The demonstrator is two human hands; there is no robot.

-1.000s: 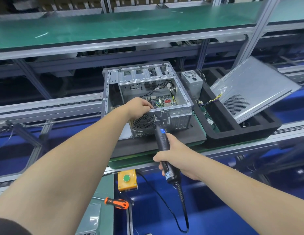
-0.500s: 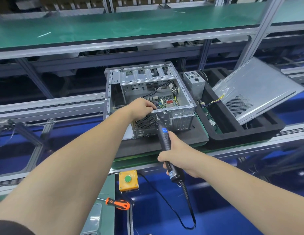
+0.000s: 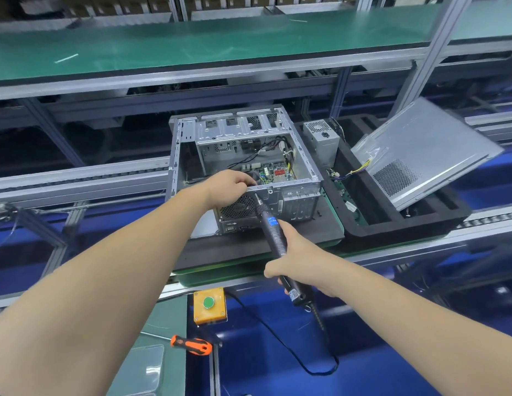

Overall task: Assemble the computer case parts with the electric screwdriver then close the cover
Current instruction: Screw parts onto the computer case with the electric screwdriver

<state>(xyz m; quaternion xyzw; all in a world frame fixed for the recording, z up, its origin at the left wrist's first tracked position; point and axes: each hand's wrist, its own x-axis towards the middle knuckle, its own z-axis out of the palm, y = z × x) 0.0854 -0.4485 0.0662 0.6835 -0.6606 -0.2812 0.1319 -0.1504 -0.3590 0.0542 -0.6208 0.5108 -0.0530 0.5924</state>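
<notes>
Head view is showing the right hand (image 3: 299, 265) wrapping its fingers round the black electric screwdriver (image 3: 273, 237), whose bit is now pressing against the near top rail of the open computer case (image 3: 294, 192) — a second ago the tip was sitting slightly lower on the rear panel, so the tool has been inching up and in toward the screw point. The left hand (image 3: 230, 185) is staying curled over that same rail just left of the bit, fingers hooked inside the case; whether it is pinching a part or only bracing the frame is hidden. The case is sitting on a dark foam pad on the bench (image 3: 249, 270), near the middle of the scene. To the right, the grey cover (image 3: 426, 150) is leaning tilted in a black tray (image 3: 392, 227), well apart from the case, so closing is not yet begun. Judging by this, a fastening step is under way — the bit looks seated and ready to drive.
</notes>
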